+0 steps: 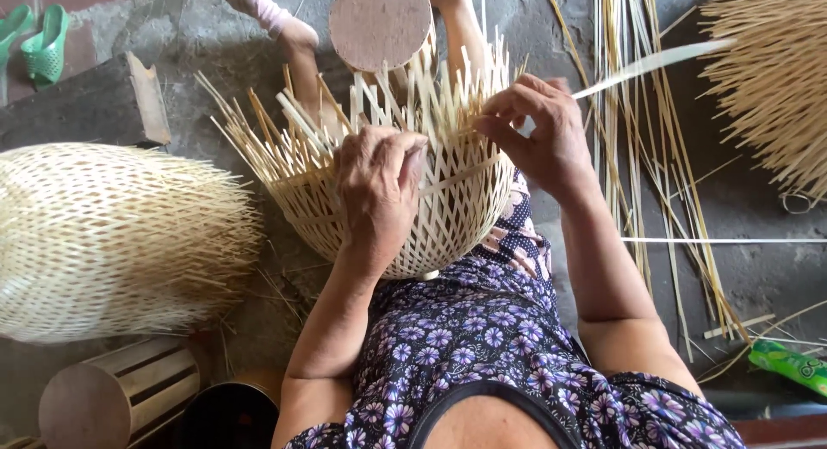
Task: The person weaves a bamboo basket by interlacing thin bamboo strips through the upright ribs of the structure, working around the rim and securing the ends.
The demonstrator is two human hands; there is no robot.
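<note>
My left hand (376, 184) and right hand (536, 130) are bare, with no rings, no watch and no gloves. Both forearms behind them are bare too, uncovered up past the elbows. Nearer to me than the hands, I wear a sleeveless dark dress (482, 346) printed with small purple and white flowers. Just below my right wrist, a strip of the fabric shows pale pink with dark dotted patches.

Finished woven basket (112, 242) (left), green sandals (34, 40), wooden drum (112, 397)
</note>
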